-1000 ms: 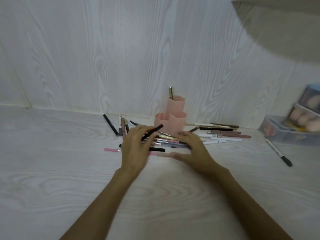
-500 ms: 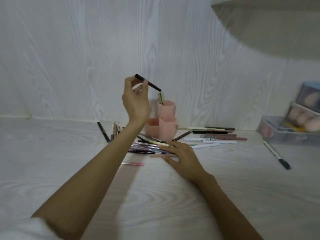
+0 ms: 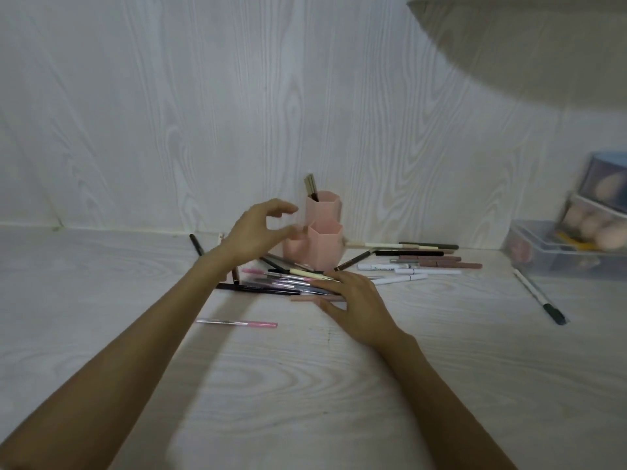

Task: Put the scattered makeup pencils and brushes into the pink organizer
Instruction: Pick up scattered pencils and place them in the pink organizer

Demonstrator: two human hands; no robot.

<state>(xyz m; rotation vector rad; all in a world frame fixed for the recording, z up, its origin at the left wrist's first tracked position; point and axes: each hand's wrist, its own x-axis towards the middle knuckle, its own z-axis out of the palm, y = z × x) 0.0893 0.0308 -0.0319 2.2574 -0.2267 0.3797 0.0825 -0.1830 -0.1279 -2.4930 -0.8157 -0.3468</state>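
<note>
The pink organizer (image 3: 322, 244) of hexagonal cups stands by the back wall, with gold-capped pencils (image 3: 310, 187) upright in its tallest cup. My left hand (image 3: 259, 232) hovers just left of it, fingers loosely spread and holding nothing. A heap of makeup pencils (image 3: 281, 283) lies in front of the organizer. My right hand (image 3: 353, 300) rests flat on the heap's right end, fingers straight. A pink pencil (image 3: 237, 322) lies alone nearer to me. More pencils (image 3: 417, 261) lie in rows to the organizer's right.
A clear plastic box (image 3: 563, 256) with makeup sponges stands at the right, a second box stacked above it. A white pencil with a black cap (image 3: 539, 300) lies in front of it. One black pencil (image 3: 196, 244) lies left near the wall.
My left hand lifted a black pencil from the heap to above the organizer; now the hand is lower, beside the cups, and holds nothing. My right hand stayed on the heap.
</note>
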